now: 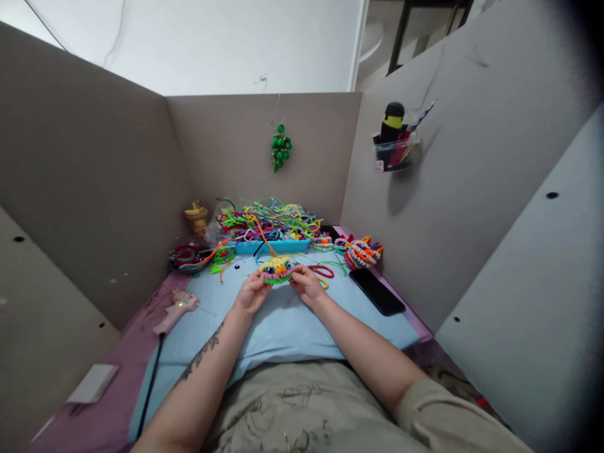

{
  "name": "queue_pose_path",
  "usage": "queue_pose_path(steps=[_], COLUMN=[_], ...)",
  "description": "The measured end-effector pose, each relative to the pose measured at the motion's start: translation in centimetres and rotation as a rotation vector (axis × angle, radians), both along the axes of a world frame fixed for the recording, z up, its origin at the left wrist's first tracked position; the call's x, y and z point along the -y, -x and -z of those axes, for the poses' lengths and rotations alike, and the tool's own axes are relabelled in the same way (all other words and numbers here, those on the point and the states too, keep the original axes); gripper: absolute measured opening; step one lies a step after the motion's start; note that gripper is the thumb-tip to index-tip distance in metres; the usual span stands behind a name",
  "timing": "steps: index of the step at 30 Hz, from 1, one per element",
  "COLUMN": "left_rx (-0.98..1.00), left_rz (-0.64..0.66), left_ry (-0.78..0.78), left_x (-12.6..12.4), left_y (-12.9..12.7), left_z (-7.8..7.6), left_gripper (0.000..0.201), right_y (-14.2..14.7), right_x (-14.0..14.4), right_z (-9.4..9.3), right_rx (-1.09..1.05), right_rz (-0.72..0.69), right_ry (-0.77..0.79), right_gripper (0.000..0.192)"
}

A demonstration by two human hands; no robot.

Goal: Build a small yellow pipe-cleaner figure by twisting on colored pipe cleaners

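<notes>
Fingers of the left hand (252,292) are closed on one end of a toy (276,270), and those of the right hand (306,284) pinch its other end, so it sits between the two, just ahead of the palms. It is fuzzy, yellow above with pink and green rows below, and its blue eyes and orange middle show. The toy is in front of the body, over the blue cloth (287,327) on the counter (125,362); whether it touches the cloth, I cannot tell. Just beyond the right hand lie a red loop (325,272) and, partly hidden, a yellow loop (324,284). Left of the toy is a green toy (223,254), near a bowl (189,267) of coiled stems. Behind the held piece stands a blue tray (278,247) heaped with stems (271,221) in many colours. Farther right are a striped toy (363,253) and a black phone (377,292); toward the left edge rests a pink glue gun (175,313) with a green light. A green ornament (281,150) hangs at the back wall, and a clear holder (395,154) is on the right one.
</notes>
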State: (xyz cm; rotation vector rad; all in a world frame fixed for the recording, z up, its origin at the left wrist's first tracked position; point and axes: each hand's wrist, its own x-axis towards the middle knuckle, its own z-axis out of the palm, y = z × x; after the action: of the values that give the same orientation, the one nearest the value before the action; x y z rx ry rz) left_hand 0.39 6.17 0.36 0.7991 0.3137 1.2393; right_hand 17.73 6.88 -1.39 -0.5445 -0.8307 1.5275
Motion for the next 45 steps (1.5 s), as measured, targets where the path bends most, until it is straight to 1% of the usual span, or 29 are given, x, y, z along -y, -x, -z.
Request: queue_pose_path(steps=[5,14,17,19,22,24,27,29,34,36,38,40,42,45], left_rx=[-0.016,0.000,-0.013,-0.033,-0.074,-0.089,-0.088,-0.075,-0.019,0.001,0.019,0.031,0.034,0.026], left_rz=[0.032,0.032,-0.011,-0.039,-0.047,-0.056,-0.103,-0.131,-0.195,-0.214,-0.249,-0.306,-0.344,-0.346], left_ry=[0.008,0.030,0.045,0.068,0.099,0.100,0.097,0.101,0.185,0.200,0.199,0.188,0.160,0.132], left_x=[0.0,-0.2,-0.1,0.1,0.2,0.2,0.2,0.1,-0.3,-0.7,-1.0,-1.2,-1.1,-0.8], left_y=[0.0,-0.2,-0.4,-0.6,-0.8,-1.0,-1.1,-1.1,-1.4,-1.9,-2.5,-3.1,-3.4,-3.5], left_z=[-0.1,0.1,0.3,0.5,0.7,0.9,1.0,0.9,0.0,-0.3,-0.3,-0.1,0.4,1.0], left_gripper=[0.032,0.039,0.051,0.066,0.086,0.092,0.090,0.084,0.064,0.063,0.071,0.086,0.097,0.100], right_y=[0.0,0.0,0.0,-0.1,-0.1,0.0,0.3,0.7,2.1,2.6,2.9,3.1,3.1,3.2], right_x=[-0.1,0.1,-0.1,-0.3,-0.5,-0.4,-0.2,-0.3,-1.5,-2.0,-2.3,-2.2,-2.0,-1.5], right_z=[0.1,0.0,0.1,0.2,0.4,0.5,0.3,-0.1,-1.7,-2.1,-2.1,-1.8,-1.2,-0.6], right_rx=[-0.024,-0.090,-0.100,-0.101,-0.078,-0.053,-0.041,-0.058,-0.106,-0.096,-0.065,-0.024,0.016,0.053], right_rz=[-0.012,-0.062,-0.040,-0.005,0.045,0.060,0.066,0.067,0.085,0.120,0.171,0.211,0.208,0.191], right_ry=[0.002,0.020,0.050,0.060,0.058,0.045,0.038,0.053,0.093,0.082,0.050,0.018,-0.013,-0.048], right_gripper=[0.023,0.029,0.030,0.030,0.030,0.030,0.031,0.030,0.030,0.030,0.030,0.029,0.028,0.028])
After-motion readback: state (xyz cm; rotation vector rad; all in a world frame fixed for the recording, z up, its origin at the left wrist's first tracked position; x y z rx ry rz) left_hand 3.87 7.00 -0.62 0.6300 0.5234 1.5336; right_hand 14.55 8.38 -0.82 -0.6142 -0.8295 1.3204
